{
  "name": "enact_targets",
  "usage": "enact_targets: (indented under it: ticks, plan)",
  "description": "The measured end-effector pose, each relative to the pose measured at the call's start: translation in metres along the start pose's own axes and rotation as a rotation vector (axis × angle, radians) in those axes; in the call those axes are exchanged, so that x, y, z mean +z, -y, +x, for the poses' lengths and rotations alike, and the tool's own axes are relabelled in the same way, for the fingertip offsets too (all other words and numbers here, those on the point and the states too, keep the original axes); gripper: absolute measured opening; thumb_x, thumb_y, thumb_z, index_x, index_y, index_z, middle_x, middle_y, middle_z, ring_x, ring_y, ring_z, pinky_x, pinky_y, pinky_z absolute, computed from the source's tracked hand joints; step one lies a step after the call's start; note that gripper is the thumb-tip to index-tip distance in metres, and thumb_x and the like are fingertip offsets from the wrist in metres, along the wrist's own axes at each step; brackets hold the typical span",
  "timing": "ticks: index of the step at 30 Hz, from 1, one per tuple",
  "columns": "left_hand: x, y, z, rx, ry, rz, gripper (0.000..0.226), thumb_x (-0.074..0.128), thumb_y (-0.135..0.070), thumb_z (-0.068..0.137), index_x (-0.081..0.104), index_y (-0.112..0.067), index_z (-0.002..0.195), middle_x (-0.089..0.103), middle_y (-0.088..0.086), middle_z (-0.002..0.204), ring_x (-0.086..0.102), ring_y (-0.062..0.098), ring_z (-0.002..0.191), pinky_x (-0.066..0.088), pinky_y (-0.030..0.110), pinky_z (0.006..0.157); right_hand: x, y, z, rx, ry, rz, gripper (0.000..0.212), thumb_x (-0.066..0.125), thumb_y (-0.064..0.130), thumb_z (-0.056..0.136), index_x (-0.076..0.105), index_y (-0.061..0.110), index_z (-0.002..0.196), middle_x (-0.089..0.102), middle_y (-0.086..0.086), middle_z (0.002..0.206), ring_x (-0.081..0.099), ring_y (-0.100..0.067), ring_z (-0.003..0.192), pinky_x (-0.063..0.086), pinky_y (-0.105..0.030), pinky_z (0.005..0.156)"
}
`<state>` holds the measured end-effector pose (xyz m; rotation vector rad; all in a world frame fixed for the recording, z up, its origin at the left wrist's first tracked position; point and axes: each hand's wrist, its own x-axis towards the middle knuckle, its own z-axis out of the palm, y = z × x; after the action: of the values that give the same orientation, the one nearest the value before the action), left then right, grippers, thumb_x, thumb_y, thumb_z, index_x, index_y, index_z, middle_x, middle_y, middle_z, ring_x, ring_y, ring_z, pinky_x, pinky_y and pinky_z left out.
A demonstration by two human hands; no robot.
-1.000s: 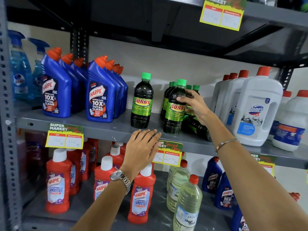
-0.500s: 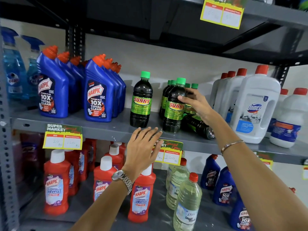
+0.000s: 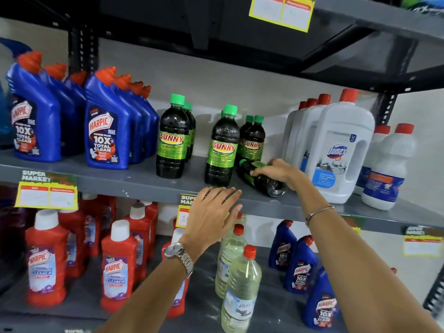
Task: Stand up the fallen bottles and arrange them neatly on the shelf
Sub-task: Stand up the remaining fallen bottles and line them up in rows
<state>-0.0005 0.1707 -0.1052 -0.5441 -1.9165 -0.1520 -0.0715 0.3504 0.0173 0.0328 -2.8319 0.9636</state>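
A dark Sunny bottle with a green cap lies on its side (image 3: 264, 181) on the grey middle shelf (image 3: 134, 183), its base toward me. My right hand (image 3: 280, 171) is wrapped over its middle. Upright Sunny bottles stand close by: one at the front (image 3: 222, 147), two behind it (image 3: 252, 140), and another pair further left (image 3: 173, 140). My left hand (image 3: 211, 212) hovers with fingers spread in front of the shelf's edge, below the front bottle, holding nothing.
Blue Harpic bottles (image 3: 107, 126) fill the shelf's left side. White Domex jugs (image 3: 336, 150) stand just right of the fallen bottle. Below are red Harpic bottles (image 3: 119, 265), clear bottles (image 3: 240, 287) and more blue ones (image 3: 300, 265). A dark shelf hangs overhead.
My right hand dropped from the upright bottles behind down onto the fallen bottle and closed over it. My left hand stayed near the shelf edge.
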Motion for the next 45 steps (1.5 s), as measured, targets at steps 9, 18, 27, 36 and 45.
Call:
enact_targets:
  ticks: [9,18,27,36,45]
  plan:
    - [0.006,-0.005,0.000,-0.005,-0.102,0.069,0.029,0.052,-0.032,0.090,0.070,-0.015,0.106,0.072,-0.001,0.105,0.066,0.016,0.092,0.040,0.030,0.085,0.020,-0.029,-0.014,-0.219,-0.397,0.578,0.068,0.072,0.039,0.069,0.043,0.017,0.127,0.055,-0.008,0.127,0.053,-0.026,0.115,0.040,-0.045,0.101]
    - [0.007,-0.005,-0.001,-0.029,-0.068,0.046,0.030,0.050,-0.033,0.092,0.068,-0.016,0.107,0.071,-0.001,0.106,0.064,0.016,0.094,0.044,0.032,0.085,0.017,-0.031,-0.022,-0.326,-0.344,0.585,0.068,0.074,0.027,0.071,0.040,0.012,0.127,0.051,-0.013,0.128,0.052,-0.026,0.117,0.041,-0.044,0.104]
    - [0.004,-0.005,-0.001,-0.030,-0.053,0.036,0.029,0.051,-0.032,0.090,0.069,-0.016,0.107,0.071,-0.001,0.105,0.065,0.016,0.094,0.046,0.033,0.085,0.010,-0.027,-0.031,-0.222,-0.291,0.463,0.106,0.085,0.031,0.060,0.016,0.007,0.136,0.029,-0.014,0.142,0.036,-0.026,0.131,0.032,-0.038,0.110]
    - [0.000,-0.006,0.000,-0.041,-0.012,0.009,0.033,0.047,-0.033,0.090,0.069,-0.016,0.107,0.071,-0.001,0.106,0.066,0.016,0.095,0.049,0.033,0.086,-0.066,0.025,-0.028,-0.286,-0.144,0.583,0.049,0.052,0.004,0.079,0.048,0.008,0.128,0.056,-0.008,0.102,0.052,-0.020,0.095,0.043,-0.030,0.076]
    - [-0.001,-0.005,0.000,-0.047,-0.010,0.002,0.032,0.050,-0.034,0.089,0.070,-0.017,0.107,0.072,-0.002,0.106,0.066,0.017,0.095,0.049,0.034,0.085,-0.066,0.018,-0.025,-0.294,-0.264,0.383,0.069,0.083,0.030,0.063,0.050,0.010,0.120,0.056,0.000,0.100,0.056,-0.013,0.091,0.050,-0.029,0.080]
